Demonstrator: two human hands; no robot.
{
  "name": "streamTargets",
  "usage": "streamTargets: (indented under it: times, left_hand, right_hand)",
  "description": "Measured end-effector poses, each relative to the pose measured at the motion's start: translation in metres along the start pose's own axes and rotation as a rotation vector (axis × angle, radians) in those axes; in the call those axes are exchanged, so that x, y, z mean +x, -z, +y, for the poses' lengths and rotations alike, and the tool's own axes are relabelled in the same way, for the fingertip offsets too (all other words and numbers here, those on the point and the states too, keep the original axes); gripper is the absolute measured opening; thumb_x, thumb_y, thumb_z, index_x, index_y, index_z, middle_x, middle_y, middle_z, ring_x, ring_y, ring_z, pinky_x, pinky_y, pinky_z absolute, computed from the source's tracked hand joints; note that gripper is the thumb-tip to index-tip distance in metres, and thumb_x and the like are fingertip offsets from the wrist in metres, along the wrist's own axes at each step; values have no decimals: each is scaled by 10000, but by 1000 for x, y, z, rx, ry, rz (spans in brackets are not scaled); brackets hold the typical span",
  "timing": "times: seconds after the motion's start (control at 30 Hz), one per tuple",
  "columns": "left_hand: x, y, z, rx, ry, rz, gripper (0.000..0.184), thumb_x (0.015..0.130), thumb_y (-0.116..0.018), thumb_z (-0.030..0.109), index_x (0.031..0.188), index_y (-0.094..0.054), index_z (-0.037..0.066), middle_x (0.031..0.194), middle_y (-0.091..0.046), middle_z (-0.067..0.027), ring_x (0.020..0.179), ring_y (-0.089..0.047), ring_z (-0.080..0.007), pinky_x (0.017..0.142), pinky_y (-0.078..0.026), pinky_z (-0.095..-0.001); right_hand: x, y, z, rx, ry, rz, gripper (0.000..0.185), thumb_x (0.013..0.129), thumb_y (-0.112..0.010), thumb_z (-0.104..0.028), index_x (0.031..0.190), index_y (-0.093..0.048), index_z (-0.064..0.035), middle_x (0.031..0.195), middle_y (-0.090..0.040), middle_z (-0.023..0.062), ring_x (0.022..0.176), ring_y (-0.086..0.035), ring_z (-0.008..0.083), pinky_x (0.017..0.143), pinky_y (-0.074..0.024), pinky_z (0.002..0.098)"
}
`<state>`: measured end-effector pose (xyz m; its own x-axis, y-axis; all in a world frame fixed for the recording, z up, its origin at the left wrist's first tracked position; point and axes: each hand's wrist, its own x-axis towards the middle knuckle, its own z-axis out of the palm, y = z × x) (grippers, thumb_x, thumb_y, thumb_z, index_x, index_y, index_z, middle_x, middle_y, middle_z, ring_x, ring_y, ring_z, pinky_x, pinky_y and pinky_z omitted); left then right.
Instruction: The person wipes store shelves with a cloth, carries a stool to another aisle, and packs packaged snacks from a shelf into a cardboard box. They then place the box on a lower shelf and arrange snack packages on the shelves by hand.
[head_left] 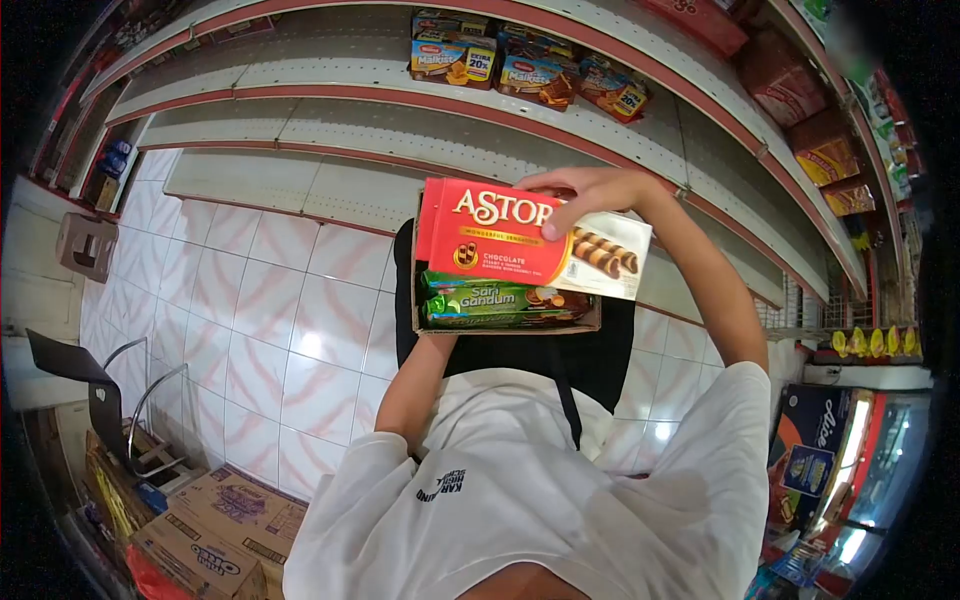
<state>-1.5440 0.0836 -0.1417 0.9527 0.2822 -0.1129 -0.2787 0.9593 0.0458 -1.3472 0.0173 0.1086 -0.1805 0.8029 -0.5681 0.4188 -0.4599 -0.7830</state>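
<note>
A red and white Astor chocolate box [500, 240] lies slightly tilted over the top of an open cardboard box [510, 330]. My right hand [590, 197] grips its upper edge, thumb on the front face and fingers behind. Another red pack shows at its left edge. Below it, green Sari Gandum packs [490, 298] lie inside the cardboard box. My left forearm reaches up to the underside of the cardboard box, and the left hand is hidden beneath it.
Malkist packs [453, 60] stand on the white shelf [350, 80] ahead. A black chair [90, 380] and cartons [230, 515] are at the lower left. More snack packs [825, 155] line the right shelves. Yellow items [875, 343] hang at right.
</note>
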Motion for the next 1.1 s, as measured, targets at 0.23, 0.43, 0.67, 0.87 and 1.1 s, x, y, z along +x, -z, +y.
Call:
streamTargets:
  times: [0.23, 0.43, 0.67, 0.87, 1.1]
  left_hand:
    - [-3, 4, 5, -18, -21, 11, 489, 945, -406, 487, 1237, -475, 101, 1221, -518, -87, 1105, -503, -187, 905, -439, -375]
    - [-3, 8, 9, -30, -31, 23, 489, 945, -407, 486, 1239, -474, 102, 1223, -516, -85, 1108, -500, -183, 906, -438, -371]
    - [4, 7, 13, -33, -41, 23, 488, 945, -408, 485, 1243, -473, 103, 1226, -513, -82, 1110, -497, -179, 908, -436, -365]
    - [8, 6, 11, -32, -31, 17, 488, 945, -410, 483, 1245, -473, 104, 1229, -511, -80, 1113, -494, -175, 909, -435, -361]
    - [11, 2, 6, -30, -13, 4, 487, 946, -411, 482, 1248, -472, 105, 1231, -508, -78, 1115, -490, -171, 911, -433, -356]
  right_hand:
    - [29, 14, 7, -81, -23, -67, 799, 697, -738, -452, 1317, -465, -28, 1158, -568, 116, 1070, -545, 190, 889, -444, 293]
    - [13, 7, -7, -445, 116, 230, 668, 806, -636, -450, 1297, -480, -24, 1169, -562, 178, 1069, -542, 283, 912, -425, 348]
    - [-1, -57, -21, -954, 318, 665, 804, 737, -676, -449, 1395, -345, -126, 1267, -452, 157, 1097, -486, 327, 924, -394, 413]
    - [-1, -58, -18, -920, 384, 704, 834, 614, -773, -308, 1355, -412, -181, 1215, -474, 135, 1063, -486, 334, 890, -393, 430]
    - [-26, -117, -27, -839, 376, 504, 821, 614, -761, -288, 1350, -421, -159, 1192, -476, 156, 1035, -495, 331, 870, -399, 421]
